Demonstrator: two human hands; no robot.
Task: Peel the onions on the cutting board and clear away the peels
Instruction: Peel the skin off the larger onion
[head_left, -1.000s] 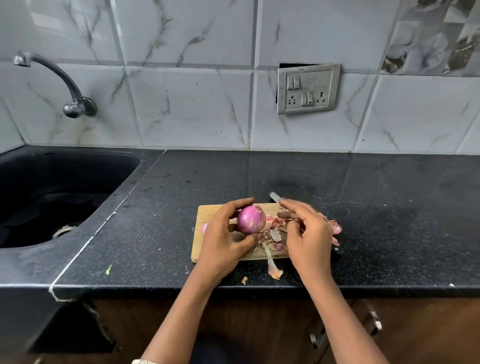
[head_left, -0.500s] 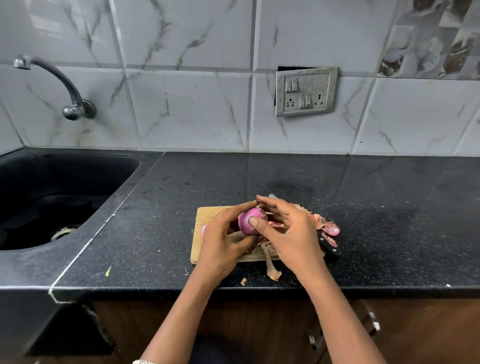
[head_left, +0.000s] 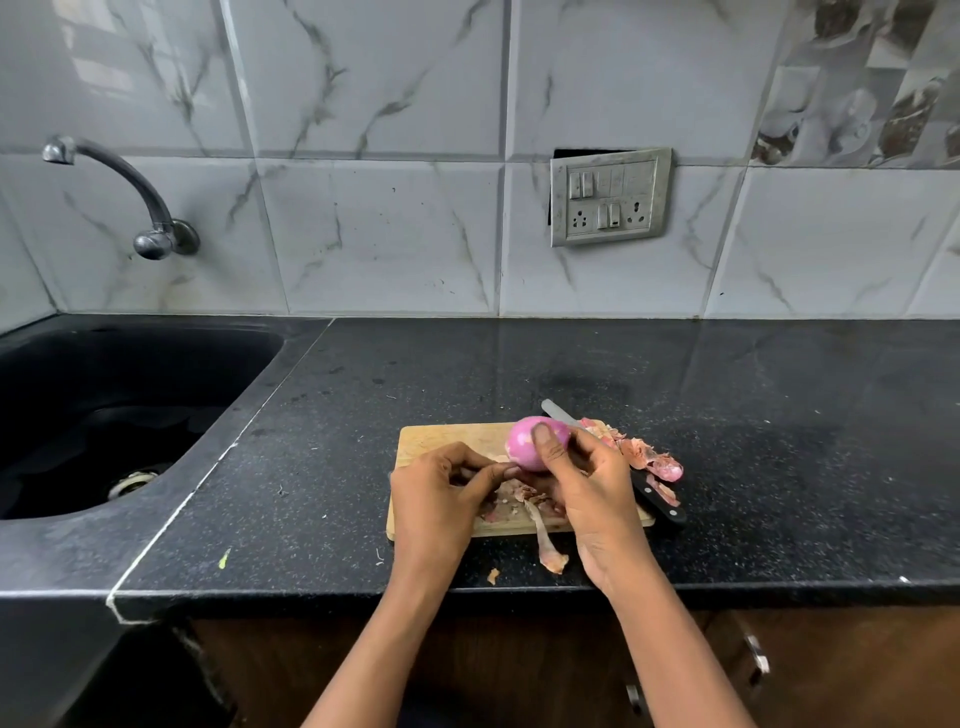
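Note:
A peeled pink-purple onion (head_left: 522, 441) is held just above the wooden cutting board (head_left: 447, 437). My right hand (head_left: 592, 486) grips it from the right, thumb lying across its top. My left hand (head_left: 439, 499) is at its lower left, with curled fingers and thumb pinching skin at the onion's lower end. Loose peels (head_left: 511, 500) lie on the board between my hands. More peels (head_left: 652, 460) are piled at the board's right end. A long strip of peel (head_left: 548, 548) hangs off the front edge.
A black-handled knife (head_left: 658, 501) lies diagonally across the board's right side, blade tip (head_left: 555, 410) pointing to the wall. A small peel scrap (head_left: 492, 575) lies near the counter's front edge. The black sink (head_left: 104, 415) and tap (head_left: 150, 228) are at the left.
The onion passed from my left hand to my right hand, which came off the peel pile. My left hand slid down to the onion's lower end.

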